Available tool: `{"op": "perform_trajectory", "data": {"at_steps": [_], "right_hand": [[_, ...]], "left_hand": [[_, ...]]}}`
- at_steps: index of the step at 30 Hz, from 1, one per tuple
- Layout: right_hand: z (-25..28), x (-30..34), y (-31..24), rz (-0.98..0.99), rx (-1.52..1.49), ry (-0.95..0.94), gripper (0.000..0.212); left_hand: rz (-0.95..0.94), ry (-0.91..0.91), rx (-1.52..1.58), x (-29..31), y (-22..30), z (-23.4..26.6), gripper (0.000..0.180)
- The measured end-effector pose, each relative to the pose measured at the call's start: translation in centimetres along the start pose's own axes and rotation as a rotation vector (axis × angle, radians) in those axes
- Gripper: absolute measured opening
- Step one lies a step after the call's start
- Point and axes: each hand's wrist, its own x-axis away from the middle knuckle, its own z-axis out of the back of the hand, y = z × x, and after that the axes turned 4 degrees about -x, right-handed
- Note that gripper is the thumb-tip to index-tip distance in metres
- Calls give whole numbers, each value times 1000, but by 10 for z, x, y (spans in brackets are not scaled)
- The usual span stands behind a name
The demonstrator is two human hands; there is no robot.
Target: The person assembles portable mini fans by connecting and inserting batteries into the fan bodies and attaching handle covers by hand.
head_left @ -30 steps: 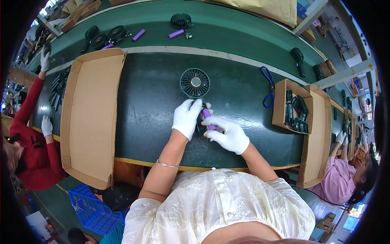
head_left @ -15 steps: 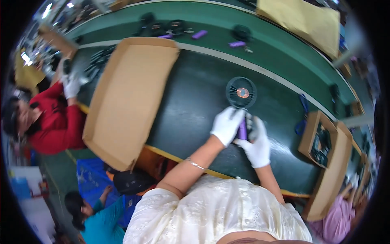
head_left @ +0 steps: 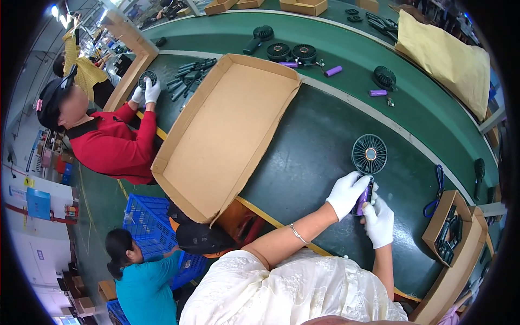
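Head view, one frame. Both hands gloved in white. Left hand point(head_left: 346, 194) and right hand point(head_left: 379, 221) are closed together around one purple cylindrical battery point(head_left: 362, 201), held upright between them, just above the dark green counter point(head_left: 303, 157). Directly beyond the hands: one handheld fan point(head_left: 369, 154), dark round grille, orange centre; its head lies flat on the counter and its handle is hidden by the hands. Counts on the green conveyor belt point(head_left: 346, 38) behind: three more fan heads, two side by side point(head_left: 292, 52) and one apart point(head_left: 384, 77); two loose purple batteries point(head_left: 333, 71), point(head_left: 377, 93). One large empty cardboard tray point(head_left: 227, 135) lies left of the hands. One small cardboard box of dark parts point(head_left: 449, 227) stands on the right. One co-worker in red point(head_left: 111, 146) holds another fan.
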Motion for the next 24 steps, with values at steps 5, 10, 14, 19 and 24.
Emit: {"op": "perform_trajectory", "data": {"at_steps": [5,10,14,19,24], "right_hand": [[1,-4,19,349,118,269,34],[-1,-23,18,294,213,220,12],[4,-29,22,124,37,182,13],[21,-14,20,107,103,219,22],[59,8,3,440,337,363,16]], "left_hand": [[-72,58,-420,-8,0,-8,26],[-264,49,-612,-4,-5,4,23],[16,-85,4,-11,-7,-1,24],[92,-76,-325,-7,-7,-10,27],[9,-103,-32,-2,-13,-13,37]]}}
